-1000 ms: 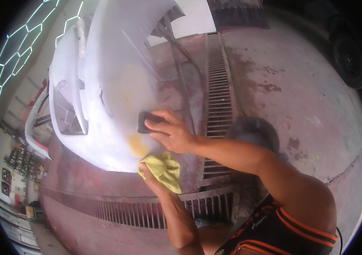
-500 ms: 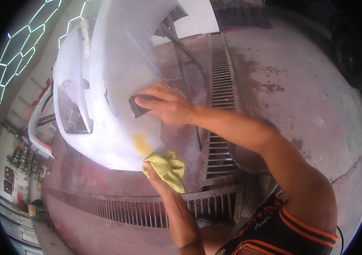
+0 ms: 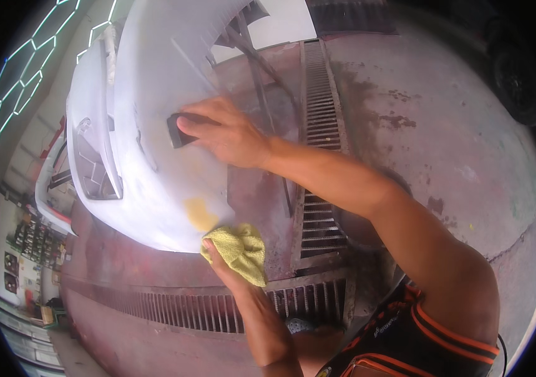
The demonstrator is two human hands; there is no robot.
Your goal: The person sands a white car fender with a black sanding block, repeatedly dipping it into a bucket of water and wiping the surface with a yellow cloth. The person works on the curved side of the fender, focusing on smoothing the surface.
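Observation:
A large car bumper point(image 3: 148, 157), coated whitish grey, stands before me with a yellow filler patch point(image 3: 200, 215) near its lower right end. My right hand point(image 3: 230, 135) is closed round a black sanding block point(image 3: 180, 130), which lies against the grey side of the bumper above the patch. Bunched in my left hand point(image 3: 225, 269) is a yellow-green cloth point(image 3: 243, 249). The cloth touches the bumper's lower edge just below the patch, thumb on top, with the other fingers mostly hidden beneath it.
Metal floor grates point(image 3: 321, 125) run behind the bumper and across point(image 3: 173, 308) near me. Dark stand legs point(image 3: 261, 94) rise beside the bumper. Another bumper point(image 3: 51, 188) stands at the left, by cluttered shelves point(image 3: 29, 242). A dark wheel point(image 3: 516, 85) is at the far right.
My right hand and the sanding block have moved up and left along the bumper. The left hand keeps the cloth at the lower edge. The whole view has shifted slightly.

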